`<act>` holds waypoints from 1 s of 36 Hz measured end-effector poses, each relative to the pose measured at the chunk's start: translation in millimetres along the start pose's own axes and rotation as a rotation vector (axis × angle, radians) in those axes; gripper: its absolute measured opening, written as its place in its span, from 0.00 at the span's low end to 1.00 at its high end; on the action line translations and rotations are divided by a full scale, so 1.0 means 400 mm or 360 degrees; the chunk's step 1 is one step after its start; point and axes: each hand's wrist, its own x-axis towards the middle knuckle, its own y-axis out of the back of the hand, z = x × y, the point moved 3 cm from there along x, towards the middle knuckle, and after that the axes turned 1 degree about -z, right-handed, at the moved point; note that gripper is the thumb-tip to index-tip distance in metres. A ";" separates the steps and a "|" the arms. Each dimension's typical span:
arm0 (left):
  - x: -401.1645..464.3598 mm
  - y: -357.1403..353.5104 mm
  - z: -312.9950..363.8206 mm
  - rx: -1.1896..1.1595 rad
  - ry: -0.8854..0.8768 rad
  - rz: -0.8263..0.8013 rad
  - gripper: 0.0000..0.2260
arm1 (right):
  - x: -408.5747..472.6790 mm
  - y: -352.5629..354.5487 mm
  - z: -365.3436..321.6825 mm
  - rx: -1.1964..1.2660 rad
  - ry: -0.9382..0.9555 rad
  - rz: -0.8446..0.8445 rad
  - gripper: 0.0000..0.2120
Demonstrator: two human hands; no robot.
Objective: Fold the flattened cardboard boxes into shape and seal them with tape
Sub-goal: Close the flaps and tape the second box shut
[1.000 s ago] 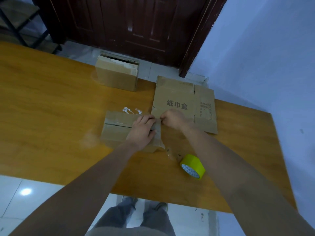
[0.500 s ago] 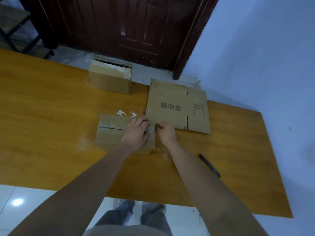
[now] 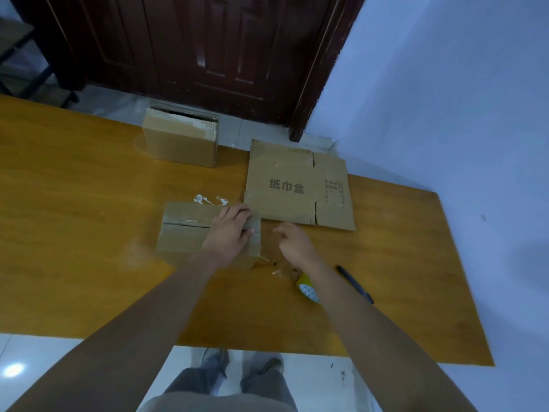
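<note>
While the left hand (image 3: pixel 230 233) lies flat on the half-taped box (image 3: pixel 190 230) mid-table, the right hand (image 3: pixel 292 243) hovers loosely curled and empty beside it. One folded box (image 3: pixel 181 141) sits behind; the flat sheet (image 3: pixel 297 188) looks untouched, so roughly halfway I'd guess.

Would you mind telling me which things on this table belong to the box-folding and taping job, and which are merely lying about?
Part of the job:
- folded box under the left hand
- flattened box
- finished box at the far edge
- yellow tape roll beneath the right hand

Lying about:
- dark pen
- white scraps
- small clip
</note>
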 end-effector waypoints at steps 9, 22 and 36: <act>0.001 0.002 0.000 -0.0009 -0.0019 0.0006 0.19 | -0.098 -0.041 -0.029 -0.0469 0.0338 0.0001 0.22; 0.003 0.005 0.004 -0.0011 -0.0018 0.0003 0.19 | -0.084 -0.070 -0.051 -0.1014 0.0587 0.0504 0.17; -0.001 0.001 -0.001 0.0011 -0.0041 -0.0002 0.19 | -0.088 -0.097 -0.045 -0.1028 0.0568 0.0475 0.15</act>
